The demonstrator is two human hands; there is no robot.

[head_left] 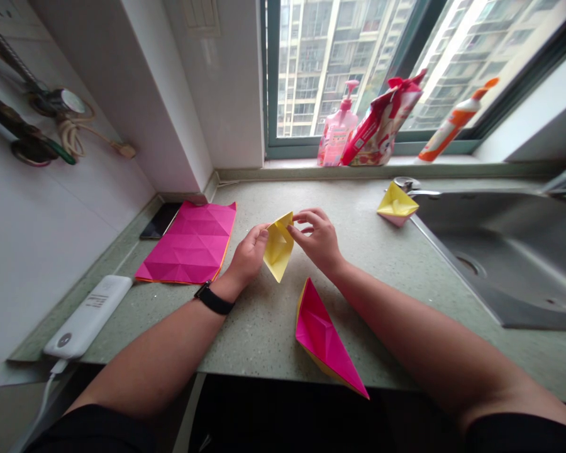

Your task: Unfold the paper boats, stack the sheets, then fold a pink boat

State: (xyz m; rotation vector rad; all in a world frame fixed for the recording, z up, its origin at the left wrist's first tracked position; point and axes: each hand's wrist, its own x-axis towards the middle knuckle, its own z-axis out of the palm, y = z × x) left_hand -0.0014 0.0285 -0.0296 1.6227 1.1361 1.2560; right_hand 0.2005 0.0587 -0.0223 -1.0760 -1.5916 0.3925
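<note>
Both my hands hold a folded yellow paper piece (278,249) just above the speckled counter (368,251). My left hand (249,255), with a black watch on its wrist, pinches the paper's left side. My right hand (317,238) pinches its upper right corner with the fingertips. A folded pink paper boat (325,336) with a yellow underside lies near the counter's front edge, between my forearms. A creased pink paper sheet (191,242) lies flat to the left of my left hand.
A small yellow and pink folded boat (396,204) sits by the steel sink (504,251) on the right. A white power bank (89,314) and a dark phone (159,220) lie at the left. A pink pump bottle (337,129), a red pouch (382,123) and an orange-capped bottle (453,123) stand on the window sill.
</note>
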